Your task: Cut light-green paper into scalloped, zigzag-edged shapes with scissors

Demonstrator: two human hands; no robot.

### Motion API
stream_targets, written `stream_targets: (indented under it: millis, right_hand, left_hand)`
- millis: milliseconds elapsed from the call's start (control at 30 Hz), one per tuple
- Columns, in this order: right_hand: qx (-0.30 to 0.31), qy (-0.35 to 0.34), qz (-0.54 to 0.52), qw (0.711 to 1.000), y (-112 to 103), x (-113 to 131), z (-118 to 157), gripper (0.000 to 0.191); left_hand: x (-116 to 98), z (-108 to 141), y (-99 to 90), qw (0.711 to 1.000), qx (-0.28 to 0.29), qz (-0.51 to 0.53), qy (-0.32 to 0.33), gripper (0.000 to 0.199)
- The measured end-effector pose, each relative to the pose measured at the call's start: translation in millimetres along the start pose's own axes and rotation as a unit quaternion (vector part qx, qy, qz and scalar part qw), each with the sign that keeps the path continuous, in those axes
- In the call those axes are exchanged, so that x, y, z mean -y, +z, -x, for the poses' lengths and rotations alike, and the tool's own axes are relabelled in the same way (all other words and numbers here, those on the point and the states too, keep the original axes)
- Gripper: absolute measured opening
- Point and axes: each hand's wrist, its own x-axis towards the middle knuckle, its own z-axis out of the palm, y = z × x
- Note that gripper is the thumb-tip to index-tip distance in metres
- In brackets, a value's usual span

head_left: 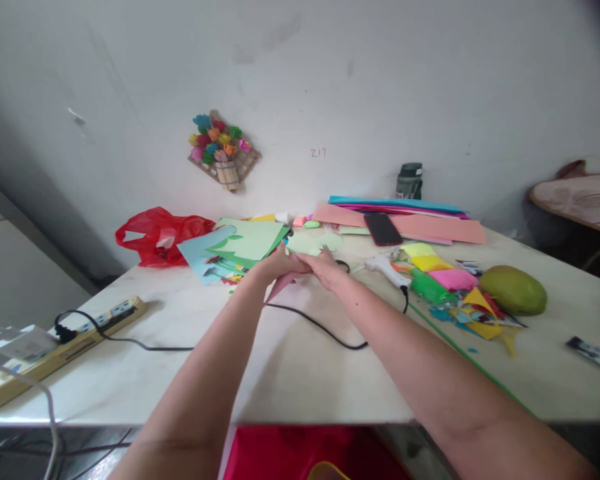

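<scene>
Both my arms reach forward over the white table, and the hands meet near its middle. My left hand [279, 261] has its fingers closed at a folded pink paper [281, 285], which hangs below the palm. My right hand [321, 267] touches the left one from the right, its fingers bent in over the same spot; what they grip is too small to make out. Just behind the hands lies a pale green cut paper [313, 241]. A white glue gun [387, 269] rests to the right, its black cord running under my arms.
Green sheets [255, 240] and a red plastic bag [163, 233] lie at the left. A power strip [100, 325] sits nearer. At right are a phone [383, 229] on coloured papers, clay packets [433, 287], paper scraps and a green fruit [514, 290]. A bottle [409, 181] stands behind.
</scene>
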Motion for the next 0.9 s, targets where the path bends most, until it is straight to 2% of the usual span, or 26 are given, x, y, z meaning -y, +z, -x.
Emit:
stream_targets:
  millis: [33,67,133,233,300,367,400,467,533,633,700,800,900]
  right_hand:
    - [0.001,0.015,-0.022,1.000,0,2,0,0.019]
    - [0.000,0.027,-0.044,0.999,0,5,1,0.016]
    - [-0.005,0.040,-0.085,0.996,-1,11,2,0.014]
    - [0.004,0.042,-0.126,0.991,-3,18,5,0.011]
    - [0.012,0.052,-0.151,0.987,-4,19,5,0.012]
    - [0.007,0.069,-0.181,0.981,-5,18,3,0.016]
    - [0.002,0.077,-0.194,0.978,-5,17,2,0.018]
    - [-0.006,0.095,-0.212,0.973,-5,14,-1,0.020]
    - [-0.021,0.118,-0.214,0.969,-4,12,-2,0.019]
    - [-0.023,0.157,-0.189,0.969,-1,11,0,0.019]
    - [0.002,0.159,-0.179,0.971,1,12,2,0.018]
    - [0.016,0.164,-0.162,0.973,-1,13,4,0.015]
    - [-0.028,0.192,-0.100,0.976,-5,12,2,0.015]
  left_hand:
    - [-5,1,-2.7,0.998,0.031,0.002,-0.062,0.069]
    - [-9,2,-6.5,0.993,0.066,0.021,-0.095,0.069]
    - [-17,3,-16.9,0.985,0.103,0.089,-0.106,0.055]
    - [-16,3,-34.0,0.980,0.052,0.159,-0.109,0.031]
    - [-8,4,-42.0,0.980,0.046,0.168,-0.097,0.031]
    - [2,8,-45.0,0.986,0.048,0.154,-0.044,0.041]
    - [7,10,-44.6,0.988,0.068,0.137,-0.002,0.048]
    - [13,15,-40.3,0.988,0.096,0.076,0.091,0.061]
    - [16,18,-32.6,0.985,0.096,0.008,0.144,0.063]
    - [16,18,-19.8,0.973,0.082,-0.044,0.209,0.051]
    - [15,15,-14.9,0.972,0.049,-0.024,0.227,0.036]
    - [17,10,-16.6,0.977,-0.015,0.055,0.206,0.033]
    - [19,3,-24.6,0.965,-0.093,0.170,0.177,0.037]
